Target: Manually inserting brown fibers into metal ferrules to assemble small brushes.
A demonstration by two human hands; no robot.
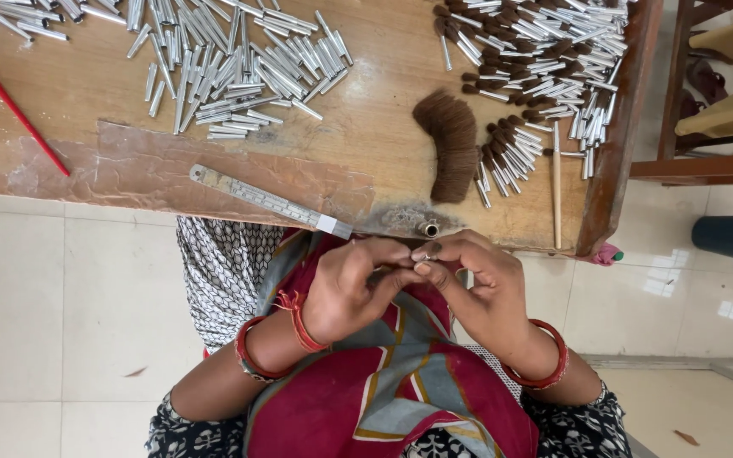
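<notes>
Ferrule, a small silver metal tube, sits pinched between the two hands just above the lap, close to the near edge of the table. The left hand curls its grip closed around it from the left, thumb and forefinger meeting at the tube; the right hand pinches the same spot, with what looks like a small dark tuft of hair at its fingertips. The step in hand appears to be seating bristle into the tube; a fine, steady push with the tube held straight seems to be what comes next, though the exact contact is too small to read. Just beyond the hands a single short tube stands on the table edge, with a metal ruler lying slantwise to its left. Farther on lies a fan-shaped bundle of brown hair and a thin wooden stick. Beyond these, a heap of filled tubes with dark tips lies to the right, a heap of empty silver tubes to the left, and a red stick at far left.
</notes>
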